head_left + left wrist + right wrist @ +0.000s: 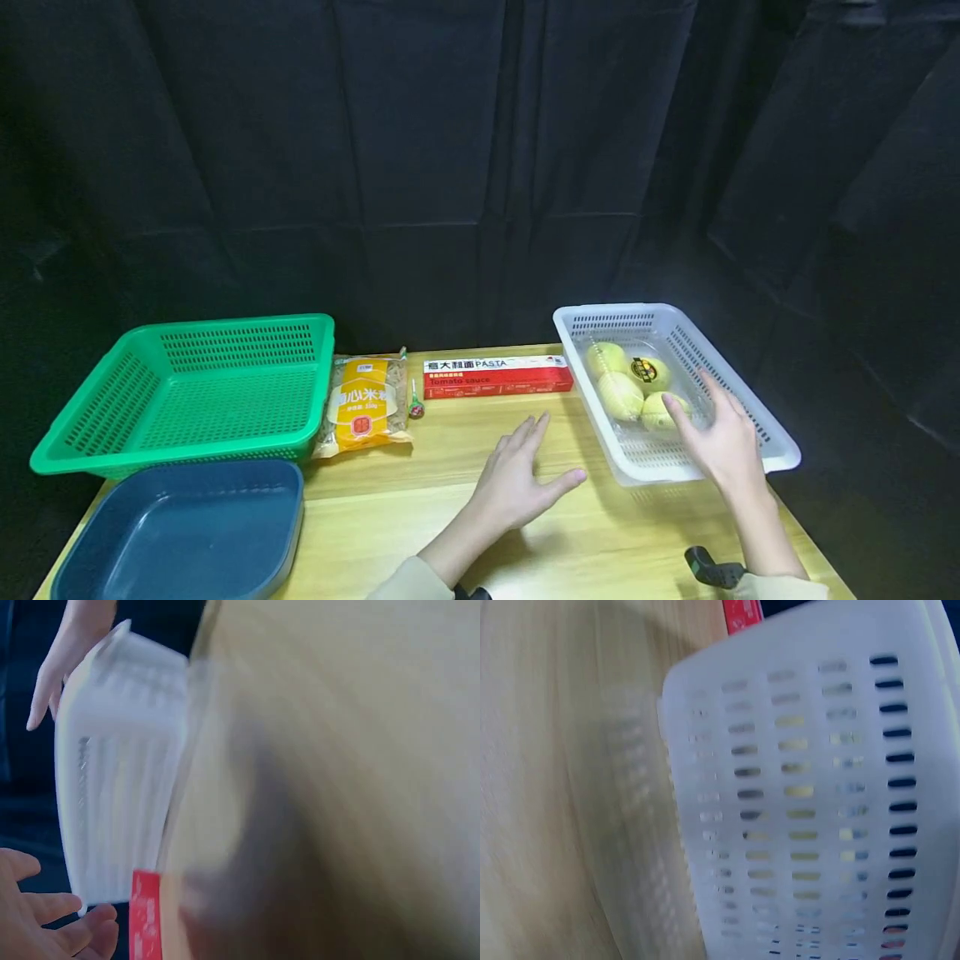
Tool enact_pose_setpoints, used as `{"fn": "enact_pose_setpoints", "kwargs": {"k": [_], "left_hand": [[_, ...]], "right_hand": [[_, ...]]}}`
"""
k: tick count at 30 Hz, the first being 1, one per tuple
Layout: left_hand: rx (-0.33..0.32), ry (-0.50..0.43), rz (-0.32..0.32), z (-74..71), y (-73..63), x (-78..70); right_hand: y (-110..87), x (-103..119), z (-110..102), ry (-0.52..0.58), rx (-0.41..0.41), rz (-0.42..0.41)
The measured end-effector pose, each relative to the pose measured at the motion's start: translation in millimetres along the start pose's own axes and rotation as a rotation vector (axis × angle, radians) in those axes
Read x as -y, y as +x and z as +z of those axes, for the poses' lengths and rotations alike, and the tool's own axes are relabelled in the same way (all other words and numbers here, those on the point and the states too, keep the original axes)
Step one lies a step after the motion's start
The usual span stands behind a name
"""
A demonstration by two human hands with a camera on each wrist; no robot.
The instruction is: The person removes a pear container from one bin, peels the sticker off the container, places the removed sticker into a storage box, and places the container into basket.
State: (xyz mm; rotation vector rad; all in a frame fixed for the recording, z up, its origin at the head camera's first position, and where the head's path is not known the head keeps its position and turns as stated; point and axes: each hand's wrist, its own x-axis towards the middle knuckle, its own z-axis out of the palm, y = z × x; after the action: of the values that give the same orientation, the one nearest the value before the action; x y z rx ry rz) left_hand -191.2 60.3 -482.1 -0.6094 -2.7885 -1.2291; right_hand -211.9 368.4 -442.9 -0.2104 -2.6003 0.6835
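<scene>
My right hand [726, 442] reaches over the near right rim of a white slotted basket [622, 457], thumb and fingers spread. Inside, a clear plastic pack holds several round yellow-green fruits [621, 397] under a dark label. Whether the right fingertips touch the pack cannot be told. The basket's slotted wall [780, 787] fills much of the right wrist view. To the left of the basket, my left hand [512, 482] hovers above the wooden table with thumb apart and fingers extended, holding nothing. In the left wrist view its fingers [56, 904] appear near the basket's edge.
A red pasta box [498, 380] lies at the table's back, beside a small lollipop-like item [416, 407] and a yellow-labelled noodle bag [365, 402]. Farther left stand a green slotted basket [247, 392] and a dark blue tub [202, 533]. Black cloth [420, 167] hangs behind.
</scene>
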Motion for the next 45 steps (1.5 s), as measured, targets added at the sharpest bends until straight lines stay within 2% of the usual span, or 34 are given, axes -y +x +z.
{"fn": "enact_pose_setpoints", "kwargs": {"k": [4,8,16,24,32,37,41,45], "left_hand": [[0.026,0.042,0.017,17.9,2.6,-10.1],[0.03,0.015,0.025,30.9,6.6,-20.0],[0.012,0.013,0.079,48.7,11.1,-41.2],[0.02,0.035,0.059,64.8,17.8,-52.9],[-0.015,0.012,-0.011,67.8,29.2,-60.3],[-0.063,0.033,-0.032,68.2,39.8,-57.7],[-0.062,0.048,-0.043,70.9,44.4,-55.5],[-0.056,0.056,-0.053,74.7,48.1,-54.6]], "right_hand": [[6.1,-8,-4,-0.024,0.076,0.059],[13.6,-11,-8,-0.018,0.152,0.108],[28.4,-9,-11,0.011,0.312,0.209],[42.4,-18,-8,0.067,0.43,0.243],[56.8,-39,3,0.267,0.546,0.307],[67.9,-50,10,0.313,0.615,0.312],[76.3,-69,21,0.37,0.692,0.339],[82.9,-84,28,0.495,0.748,0.352]]}}
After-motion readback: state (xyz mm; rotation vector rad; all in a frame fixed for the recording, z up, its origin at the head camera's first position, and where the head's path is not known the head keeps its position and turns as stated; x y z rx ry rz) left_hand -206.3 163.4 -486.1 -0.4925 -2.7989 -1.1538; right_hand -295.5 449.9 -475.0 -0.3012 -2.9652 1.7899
